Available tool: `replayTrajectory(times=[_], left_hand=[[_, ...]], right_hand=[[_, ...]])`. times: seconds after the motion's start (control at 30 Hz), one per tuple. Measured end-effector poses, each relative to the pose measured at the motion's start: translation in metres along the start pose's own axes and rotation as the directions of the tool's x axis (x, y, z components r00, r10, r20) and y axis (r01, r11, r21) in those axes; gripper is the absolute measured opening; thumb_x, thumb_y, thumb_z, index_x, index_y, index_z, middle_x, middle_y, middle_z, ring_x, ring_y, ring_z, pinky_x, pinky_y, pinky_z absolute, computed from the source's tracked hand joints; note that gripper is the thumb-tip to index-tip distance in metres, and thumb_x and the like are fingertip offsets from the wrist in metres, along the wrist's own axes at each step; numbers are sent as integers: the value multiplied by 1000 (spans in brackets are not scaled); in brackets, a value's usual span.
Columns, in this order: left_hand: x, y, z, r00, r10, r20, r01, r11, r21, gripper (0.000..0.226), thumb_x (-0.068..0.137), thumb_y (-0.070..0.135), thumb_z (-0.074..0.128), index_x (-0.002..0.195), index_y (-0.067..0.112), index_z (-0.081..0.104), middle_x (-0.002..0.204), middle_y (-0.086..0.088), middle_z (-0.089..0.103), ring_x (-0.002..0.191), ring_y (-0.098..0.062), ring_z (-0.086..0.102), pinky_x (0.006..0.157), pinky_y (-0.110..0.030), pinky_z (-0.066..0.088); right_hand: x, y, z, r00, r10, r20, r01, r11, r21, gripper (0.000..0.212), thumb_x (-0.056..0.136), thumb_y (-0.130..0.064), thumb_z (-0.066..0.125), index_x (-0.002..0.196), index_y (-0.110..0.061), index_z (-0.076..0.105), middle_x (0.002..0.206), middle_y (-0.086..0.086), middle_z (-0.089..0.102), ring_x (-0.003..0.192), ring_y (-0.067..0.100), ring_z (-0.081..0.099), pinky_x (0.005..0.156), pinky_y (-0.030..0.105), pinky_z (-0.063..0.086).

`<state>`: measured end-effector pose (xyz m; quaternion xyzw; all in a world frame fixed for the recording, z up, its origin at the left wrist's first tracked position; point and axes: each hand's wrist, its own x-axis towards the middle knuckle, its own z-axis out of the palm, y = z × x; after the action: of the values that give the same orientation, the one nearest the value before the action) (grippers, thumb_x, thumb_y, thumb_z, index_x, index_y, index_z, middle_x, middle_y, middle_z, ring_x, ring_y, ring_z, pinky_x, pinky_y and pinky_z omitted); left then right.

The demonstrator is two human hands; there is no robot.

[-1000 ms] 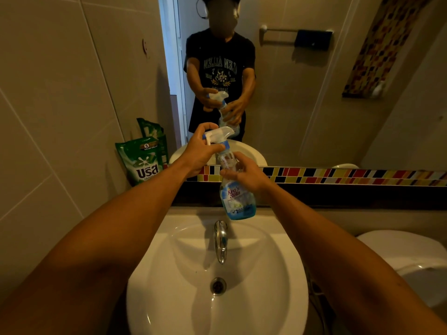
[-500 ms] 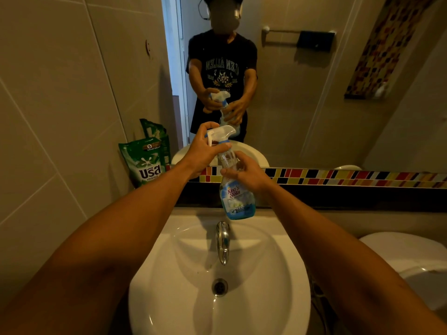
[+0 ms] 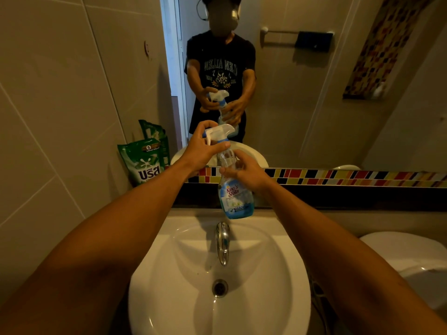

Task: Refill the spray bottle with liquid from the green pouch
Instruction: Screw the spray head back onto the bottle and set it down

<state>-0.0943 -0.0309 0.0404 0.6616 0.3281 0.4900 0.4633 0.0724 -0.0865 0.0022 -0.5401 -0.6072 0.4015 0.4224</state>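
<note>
I hold a clear spray bottle (image 3: pixel 235 199) with a blue label upright above the back of the sink; a little blue liquid sits at its bottom. My left hand (image 3: pixel 202 151) wraps the white and blue trigger head (image 3: pixel 220 131) on top. My right hand (image 3: pixel 244 171) grips the bottle's clear neck and shoulder. The green pouch (image 3: pixel 142 163) stands on the ledge at the left, leaning against the tiled wall, apart from both hands.
A white sink (image 3: pixel 169 298) with a chrome tap (image 3: pixel 223 243) lies below the bottle. A mirror (image 3: pixel 302 105) above a coloured tile strip (image 3: pixel 350 178) reflects me and the bottle. A white toilet (image 3: pixel 411 262) is at the right.
The bottle and both hands stay in nearly the same place; my left hand has shifted slightly around the trigger head. The pouch has not moved.
</note>
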Motion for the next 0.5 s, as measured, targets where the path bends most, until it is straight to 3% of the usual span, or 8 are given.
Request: replayTrajectory(times=[0.27, 0.5], left_hand=[[1, 2, 1, 999, -40, -6, 40, 998, 53, 59, 87, 1, 71, 137, 14, 43, 112, 10, 52, 91, -9, 64, 64, -16, 56], [-1, 3, 3, 999, 3, -34, -1, 998, 70, 59, 84, 2, 76, 133, 10, 43, 112, 7, 53, 86, -7, 66, 66, -17, 56]], right_hand=[[2, 4, -3, 999, 27, 30, -28, 999, 46, 50, 93, -18, 78, 137, -20, 53, 118, 8, 73, 103, 29, 76, 91, 50, 63], [5, 3, -1, 999, 34, 43, -37, 996, 79, 47, 93, -15, 78, 135, -18, 57, 116, 7, 75, 99, 27, 78, 85, 44, 66]])
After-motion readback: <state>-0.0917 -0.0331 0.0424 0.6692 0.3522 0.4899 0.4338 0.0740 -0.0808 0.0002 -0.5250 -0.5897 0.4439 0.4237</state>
